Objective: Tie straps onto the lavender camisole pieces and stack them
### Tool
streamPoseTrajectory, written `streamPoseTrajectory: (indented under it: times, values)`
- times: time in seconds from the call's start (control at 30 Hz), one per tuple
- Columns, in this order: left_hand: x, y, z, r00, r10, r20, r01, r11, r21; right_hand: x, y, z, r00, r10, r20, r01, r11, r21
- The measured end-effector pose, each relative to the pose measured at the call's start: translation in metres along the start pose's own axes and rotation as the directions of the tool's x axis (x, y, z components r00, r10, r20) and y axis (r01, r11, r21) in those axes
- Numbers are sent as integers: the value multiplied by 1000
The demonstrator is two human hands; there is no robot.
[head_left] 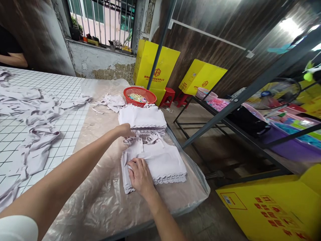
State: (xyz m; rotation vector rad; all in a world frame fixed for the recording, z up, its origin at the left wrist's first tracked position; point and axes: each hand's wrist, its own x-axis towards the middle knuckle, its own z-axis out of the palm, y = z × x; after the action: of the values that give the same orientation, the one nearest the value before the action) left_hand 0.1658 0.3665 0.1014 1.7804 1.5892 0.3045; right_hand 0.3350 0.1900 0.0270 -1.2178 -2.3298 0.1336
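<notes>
Two stacks of pale lilac-grey garments with scalloped edges lie on the plastic-covered table end. On the near stack (pixel 163 164), thin straps (pixel 154 138) bunch at its far edge. My left hand (pixel 125 130) is at those straps, fingers curled in a pinch; its fingertips are partly hidden against the cloth. My right hand (pixel 140 175) rests palm down on the left part of the near stack, fingers extended over the cloth. Just beyond, the far stack (pixel 141 116) lies with its scalloped edge towards me.
A red basket (pixel 139 96) of small pieces stands behind the stacks. Loose lilac garments (pixel 37 113) sprawl over the gridded tabletop (pixel 66 134). To the right are a metal rack (pixel 200 140), a purple tub (pixel 283 144) and a yellow box (pixel 271 204). Another person's arm (pixel 15 60) shows far left.
</notes>
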Motion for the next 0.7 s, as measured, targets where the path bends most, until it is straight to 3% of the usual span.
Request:
streamPoseTrajectory:
  times: [0.1,0.27,0.5,0.6,0.7]
  values:
    - [-7,-3,16,1000,-20,16,20,1000,-22,0,0,0,1000,6,6,-6,1000,-3]
    - [-8,1,39,998,-23,-65,18,997,-77,0,0,3,1000,14,5,-14,1000,-3]
    - [-5,6,40,998,-13,-57,9,997,-77,6,2,-10,1000,5,-2,-5,995,100]
    - [-8,6,39,997,2,-71,-5,999,-46,18,10,-19,992,50,-113,-37,993,108]
    - [-12,6,39,992,36,-117,-33,999,25,27,20,-15,970,132,-203,-139,990,-18]
